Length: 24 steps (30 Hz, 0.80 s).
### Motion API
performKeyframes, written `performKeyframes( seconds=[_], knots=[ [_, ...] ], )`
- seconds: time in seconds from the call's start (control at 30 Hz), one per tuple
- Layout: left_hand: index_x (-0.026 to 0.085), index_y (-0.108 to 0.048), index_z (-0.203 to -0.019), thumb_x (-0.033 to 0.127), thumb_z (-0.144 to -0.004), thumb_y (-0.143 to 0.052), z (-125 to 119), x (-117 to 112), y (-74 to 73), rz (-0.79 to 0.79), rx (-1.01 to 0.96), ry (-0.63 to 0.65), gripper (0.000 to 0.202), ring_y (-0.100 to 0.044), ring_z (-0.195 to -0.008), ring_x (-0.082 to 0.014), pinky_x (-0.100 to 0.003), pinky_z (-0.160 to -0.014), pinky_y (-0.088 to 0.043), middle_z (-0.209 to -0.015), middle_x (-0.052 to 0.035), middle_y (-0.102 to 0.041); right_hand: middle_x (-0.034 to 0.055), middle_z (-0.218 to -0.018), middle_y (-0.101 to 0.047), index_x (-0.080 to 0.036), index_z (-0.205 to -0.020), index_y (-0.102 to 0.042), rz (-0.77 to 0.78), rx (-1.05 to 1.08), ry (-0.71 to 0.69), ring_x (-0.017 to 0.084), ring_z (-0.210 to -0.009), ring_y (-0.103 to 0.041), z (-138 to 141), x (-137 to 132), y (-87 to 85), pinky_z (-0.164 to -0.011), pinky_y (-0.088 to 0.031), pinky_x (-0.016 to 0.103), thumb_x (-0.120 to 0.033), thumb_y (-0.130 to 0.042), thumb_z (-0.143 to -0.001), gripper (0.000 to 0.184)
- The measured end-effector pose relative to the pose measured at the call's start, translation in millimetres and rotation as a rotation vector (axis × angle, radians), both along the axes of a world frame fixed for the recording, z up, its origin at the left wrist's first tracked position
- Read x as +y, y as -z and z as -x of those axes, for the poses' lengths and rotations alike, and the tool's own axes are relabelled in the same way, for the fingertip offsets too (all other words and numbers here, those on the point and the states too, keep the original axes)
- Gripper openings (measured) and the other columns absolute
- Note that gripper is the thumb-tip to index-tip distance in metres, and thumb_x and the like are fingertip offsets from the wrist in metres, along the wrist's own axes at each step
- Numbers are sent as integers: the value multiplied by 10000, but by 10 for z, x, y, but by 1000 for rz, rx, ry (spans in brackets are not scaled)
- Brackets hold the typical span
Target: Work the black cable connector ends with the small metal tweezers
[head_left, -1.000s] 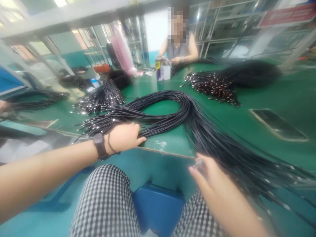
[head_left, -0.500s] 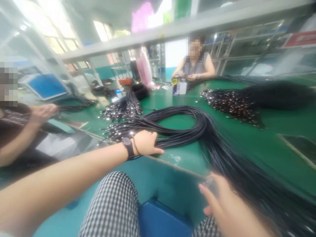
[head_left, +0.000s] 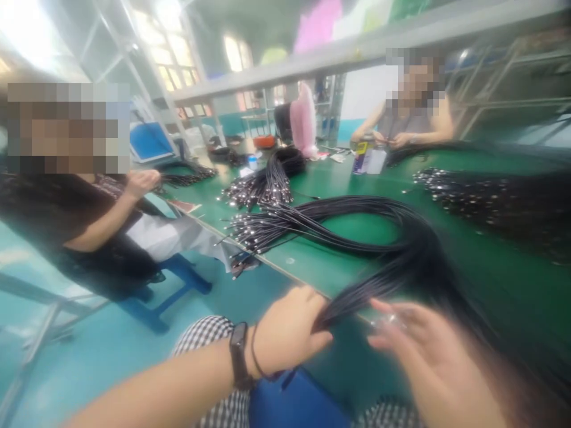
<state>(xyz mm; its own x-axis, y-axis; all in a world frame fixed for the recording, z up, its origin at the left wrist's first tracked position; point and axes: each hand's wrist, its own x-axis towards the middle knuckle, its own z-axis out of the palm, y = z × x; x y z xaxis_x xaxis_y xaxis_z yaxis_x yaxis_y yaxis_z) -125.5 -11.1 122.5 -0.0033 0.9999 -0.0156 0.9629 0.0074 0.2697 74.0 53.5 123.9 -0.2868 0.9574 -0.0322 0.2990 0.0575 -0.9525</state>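
Note:
My left hand [head_left: 292, 327], with a dark band at the wrist, is closed around a strand of black cables [head_left: 359, 291] at the table's front edge. To its right, my right hand [head_left: 419, 339] pinches a small clear, shiny thing [head_left: 392, 321] between thumb and fingers; blur hides its exact kind. A large looped bundle of black cables [head_left: 428, 249] curves over the green table [head_left: 285, 252] and runs off to the lower right, beneath or beside my right forearm. The metal-tipped ends of this bundle [head_left: 250, 232] lie to the left.
Behind the loop lies another cable bundle [head_left: 276, 172]. A dark cable pile [head_left: 495, 208] spreads at right. A spray can [head_left: 360, 157] stands near a co-worker [head_left: 410, 122] across the table. Another person [head_left: 89, 208] sits at left by a blue stool [head_left: 178, 285].
My left hand has drawn a strand of cables toward me, away from the looped bundle. My right hand stays low at the right with the clear thing. The view has swung left.

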Motion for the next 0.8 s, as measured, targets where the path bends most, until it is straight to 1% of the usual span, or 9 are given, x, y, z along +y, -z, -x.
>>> performKeyframes(
  seconds=[0.1,0.2,0.3,0.4,0.47,0.53,0.63,0.73,0.8],
  knots=[
    [214,-572,-1053,545,-900,-492,41,-21,53,189,-534,-137,373,-656,-831,-228,-340,-700,-499,-977,-53,-672,43,-1147,-690,-265,-1086,-547,33,120,81,204,-848,-724,-16,-40,7,-723,-590,243,-519,-619,-844,358],
    [216,-543,-1156,509,-956,-375,41,-27,105,516,-1008,-27,393,-686,-738,-195,-301,-613,-488,-997,-55,-700,37,-1150,-691,-274,-1123,-521,108,129,-12,193,-892,-713,-58,-82,63,-778,-581,246,-495,-598,-879,338],
    [206,-560,-1181,434,-913,-516,-85,-31,222,595,-1203,119,354,-672,-780,-191,-299,-678,-499,-992,-57,-701,32,-1180,-672,-282,-1147,-505,150,78,-96,185,-1039,-663,-95,-155,127,-879,-537,247,-470,-547,-925,294],
    [171,-602,-1104,313,-837,-618,-197,12,377,624,-1290,128,302,-651,-785,-203,-318,-722,-504,-893,-46,-693,15,-1172,-663,-291,-1149,-483,140,96,-31,155,-1077,-632,-85,-244,154,-922,-493,233,-442,-503,-958,245],
    [167,-616,-1050,230,-809,-610,-173,76,443,618,-1302,114,250,-650,-821,-209,-319,-741,-505,-894,-42,-691,6,-1151,-660,-294,-1146,-471,142,100,-6,145,-1076,-622,-72,-288,153,-940,-469,239,-432,-486,-969,226],
    [173,-622,-986,185,-801,-577,-53,147,451,570,-1262,88,191,-649,-845,-207,-313,-755,-507,-903,-39,-692,-10,-1033,-671,-295,-1139,-465,146,39,-10,139,-992,-634,-87,-310,142,-900,-465,247,-413,-457,-983,195],
    [184,-613,-1050,242,-854,-528,240,192,370,491,-1124,27,221,-663,-813,-209,-341,-768,-523,-934,-45,-705,-44,-785,-625,-291,-1110,-459,190,-148,-163,143,-735,-614,-198,-298,106,-721,-459,262,-363,-412,-997,143],
    [228,-593,-1208,389,-865,-547,518,90,219,177,-671,-114,381,-616,-1083,-277,-434,-974,-443,-1180,-75,-674,-14,-818,-617,-272,-1041,-511,173,-335,-464,179,-742,-581,-338,-232,54,-694,-435,291,-376,-482,-958,136],
    [239,-611,-1194,503,-822,-570,624,-57,100,-37,-426,-266,459,-562,-1175,-318,-462,-1013,-402,-1231,-84,-657,16,-907,-618,-262,-1011,-547,122,-369,-597,205,-809,-563,-361,-170,23,-725,-436,307,-420,-520,-933,178]
  ],
)
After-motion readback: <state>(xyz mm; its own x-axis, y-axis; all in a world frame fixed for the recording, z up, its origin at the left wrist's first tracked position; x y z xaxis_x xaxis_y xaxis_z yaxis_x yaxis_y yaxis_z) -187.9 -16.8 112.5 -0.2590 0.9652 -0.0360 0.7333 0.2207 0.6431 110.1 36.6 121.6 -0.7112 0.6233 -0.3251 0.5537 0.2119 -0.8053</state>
